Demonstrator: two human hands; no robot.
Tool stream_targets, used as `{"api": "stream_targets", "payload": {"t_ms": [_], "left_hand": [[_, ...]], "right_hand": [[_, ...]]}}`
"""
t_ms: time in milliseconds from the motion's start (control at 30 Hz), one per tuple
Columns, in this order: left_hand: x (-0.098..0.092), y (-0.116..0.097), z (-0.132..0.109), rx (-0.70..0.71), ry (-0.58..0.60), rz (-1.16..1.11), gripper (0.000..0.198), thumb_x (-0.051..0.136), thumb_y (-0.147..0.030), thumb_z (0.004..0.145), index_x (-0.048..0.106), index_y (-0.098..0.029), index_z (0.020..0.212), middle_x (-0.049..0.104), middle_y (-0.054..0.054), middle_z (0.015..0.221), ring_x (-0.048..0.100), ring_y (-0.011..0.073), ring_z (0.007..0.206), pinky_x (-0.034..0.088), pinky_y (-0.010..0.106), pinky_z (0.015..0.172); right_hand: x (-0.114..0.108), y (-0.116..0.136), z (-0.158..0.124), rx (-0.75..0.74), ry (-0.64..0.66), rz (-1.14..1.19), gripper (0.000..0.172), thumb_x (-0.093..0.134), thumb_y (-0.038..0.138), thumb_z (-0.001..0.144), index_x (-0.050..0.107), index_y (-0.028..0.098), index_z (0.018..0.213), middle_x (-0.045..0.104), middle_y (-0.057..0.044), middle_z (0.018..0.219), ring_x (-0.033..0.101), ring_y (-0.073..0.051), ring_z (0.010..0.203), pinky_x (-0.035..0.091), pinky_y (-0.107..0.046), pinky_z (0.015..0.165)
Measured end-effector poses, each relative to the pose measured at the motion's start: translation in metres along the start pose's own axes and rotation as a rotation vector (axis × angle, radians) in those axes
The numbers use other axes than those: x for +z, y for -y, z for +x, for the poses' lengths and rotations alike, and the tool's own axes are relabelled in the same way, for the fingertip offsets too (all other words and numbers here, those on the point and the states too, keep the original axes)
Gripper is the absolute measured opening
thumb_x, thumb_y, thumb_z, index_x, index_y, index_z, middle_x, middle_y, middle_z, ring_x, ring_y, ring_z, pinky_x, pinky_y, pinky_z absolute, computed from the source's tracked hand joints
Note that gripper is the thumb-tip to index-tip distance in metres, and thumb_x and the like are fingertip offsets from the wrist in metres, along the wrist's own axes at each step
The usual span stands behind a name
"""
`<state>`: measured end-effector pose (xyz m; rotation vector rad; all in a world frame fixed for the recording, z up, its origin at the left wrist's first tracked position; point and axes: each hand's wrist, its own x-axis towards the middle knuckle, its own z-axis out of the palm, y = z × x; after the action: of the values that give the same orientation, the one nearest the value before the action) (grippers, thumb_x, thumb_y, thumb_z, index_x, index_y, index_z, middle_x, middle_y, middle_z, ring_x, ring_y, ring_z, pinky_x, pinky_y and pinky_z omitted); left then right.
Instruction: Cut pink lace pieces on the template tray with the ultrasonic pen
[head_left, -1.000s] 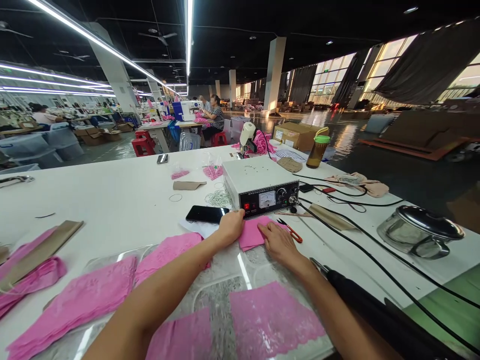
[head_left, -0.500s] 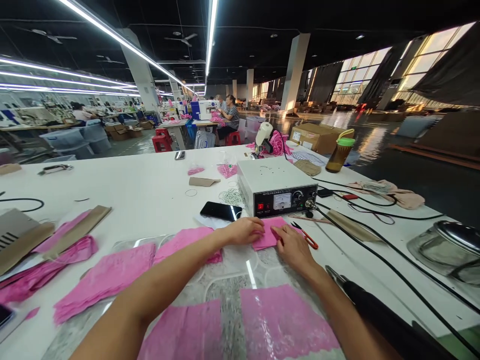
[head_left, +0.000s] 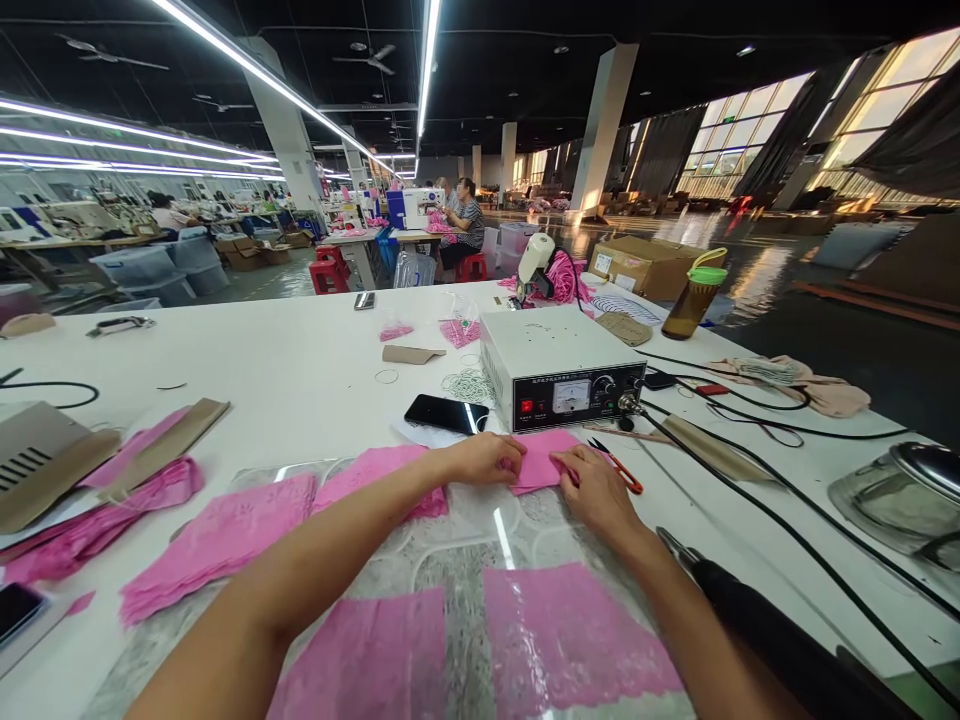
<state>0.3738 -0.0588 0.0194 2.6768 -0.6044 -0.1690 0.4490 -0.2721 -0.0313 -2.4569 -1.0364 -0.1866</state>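
Just in front of the white control box lies a small stack of pink fabric pieces point(head_left: 541, 462). My left hand point(head_left: 491, 460) has its curled fingers closed on the left edge of this stack. At the right edge, the thumb and fingertips of my right hand point(head_left: 596, 482) pinch the fabric. Orange-handled thread snips point(head_left: 624, 470) lie beside my right hand. Left of my hands, a pink fabric stack point(head_left: 225, 530) and another pink stack point(head_left: 367, 478), partly covered by my left forearm, rest on a clear plastic mat point(head_left: 469, 540). Nearer me are two flat pink pieces point(head_left: 577, 640).
The white control box point(head_left: 577, 392) stands behind my hands, with a black phone point(head_left: 446, 413) to its left. Black cables point(head_left: 780, 510) cross the right side near a black handheld tool point(head_left: 750, 610) and a glass jar point(head_left: 900, 500). A co-worker point(head_left: 466, 225) sits in the background.
The view has shifted slightly, so the table items appear a little farther right. Both hands stay on the pink fabric, with only small finger movements.
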Motion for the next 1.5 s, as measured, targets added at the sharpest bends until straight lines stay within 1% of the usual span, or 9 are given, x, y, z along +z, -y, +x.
{"api": "stream_targets", "payload": {"t_ms": [100,367,600,833,1067,1167,1267,1367,1500], "left_hand": [[0.002,0.002,0.001,-0.005,0.002,-0.006,0.014,0.063,-0.024,0.094,0.066,-0.013,0.102,0.061,0.009,0.127,0.059,0.0228,0.116,0.050,0.045,0.099],[0.008,0.001,0.003,-0.029,-0.003,0.013,0.022,0.060,-0.028,0.096,0.063,-0.016,0.114,0.058,0.010,0.129,0.058,0.0239,0.117,0.049,0.047,0.099],[0.006,-0.002,0.004,-0.059,0.025,0.032,0.026,0.061,-0.030,0.095,0.061,-0.016,0.118,0.058,0.010,0.130,0.059,0.0238,0.113,0.051,0.046,0.096],[0.007,-0.009,0.005,-0.101,0.016,0.042,0.028,0.059,-0.031,0.096,0.060,-0.016,0.120,0.058,0.010,0.128,0.059,0.0241,0.113,0.051,0.047,0.096],[-0.002,-0.008,0.007,-0.169,0.035,-0.029,0.029,0.059,-0.032,0.097,0.059,-0.016,0.121,0.059,0.010,0.126,0.061,0.0226,0.107,0.054,0.043,0.091],[-0.006,-0.007,0.009,-0.180,0.047,-0.070,0.029,0.058,-0.032,0.097,0.059,-0.016,0.121,0.059,0.010,0.125,0.062,0.0222,0.106,0.054,0.043,0.090],[-0.007,-0.005,0.010,-0.190,0.045,-0.106,0.029,0.058,-0.033,0.097,0.059,-0.016,0.121,0.059,0.010,0.125,0.061,0.0224,0.107,0.054,0.043,0.091],[-0.007,-0.004,0.011,-0.198,0.042,-0.139,0.029,0.058,-0.033,0.097,0.059,-0.016,0.121,0.059,0.010,0.125,0.062,0.0224,0.106,0.054,0.043,0.091],[-0.005,-0.002,0.012,-0.207,0.031,-0.169,0.030,0.059,-0.033,0.096,0.059,-0.016,0.121,0.059,0.010,0.125,0.061,0.0229,0.107,0.053,0.044,0.091]], "right_hand": [[0.000,0.000,0.000,-0.002,-0.007,0.013,0.035,0.047,0.012,0.087,0.072,0.018,0.110,0.069,-0.009,0.100,0.059,-0.021,0.096,0.044,-0.033,0.087],[0.000,-0.001,0.001,0.007,-0.004,0.038,0.035,0.048,0.013,0.086,0.072,0.017,0.111,0.070,-0.008,0.101,0.060,-0.022,0.096,0.044,-0.032,0.086],[0.002,-0.003,0.002,0.018,-0.010,0.050,0.035,0.050,0.012,0.084,0.072,0.017,0.111,0.070,-0.009,0.101,0.060,-0.023,0.097,0.044,-0.033,0.086],[0.002,-0.004,0.002,0.018,-0.029,0.081,0.034,0.051,0.011,0.083,0.073,0.018,0.108,0.071,-0.008,0.101,0.061,-0.022,0.095,0.045,-0.032,0.084],[0.007,-0.008,0.003,-0.005,-0.085,0.153,0.033,0.049,0.012,0.083,0.072,0.019,0.105,0.073,-0.008,0.103,0.064,-0.022,0.097,0.047,-0.033,0.088],[0.005,-0.009,0.002,-0.026,-0.126,0.194,0.032,0.047,0.014,0.085,0.073,0.018,0.104,0.073,-0.009,0.103,0.064,-0.022,0.097,0.048,-0.036,0.090],[-0.002,-0.004,-0.001,-0.068,-0.163,0.235,0.029,0.048,0.021,0.088,0.072,0.019,0.103,0.072,-0.009,0.105,0.063,-0.023,0.100,0.049,-0.039,0.091],[-0.008,0.007,-0.004,-0.138,-0.159,0.272,0.024,0.053,0.030,0.088,0.073,0.021,0.099,0.072,-0.008,0.102,0.062,-0.023,0.099,0.049,-0.038,0.089],[-0.009,0.021,-0.005,-0.181,-0.122,0.283,0.017,0.057,0.030,0.086,0.072,0.023,0.091,0.072,-0.006,0.093,0.061,-0.022,0.091,0.049,-0.036,0.082]]}}
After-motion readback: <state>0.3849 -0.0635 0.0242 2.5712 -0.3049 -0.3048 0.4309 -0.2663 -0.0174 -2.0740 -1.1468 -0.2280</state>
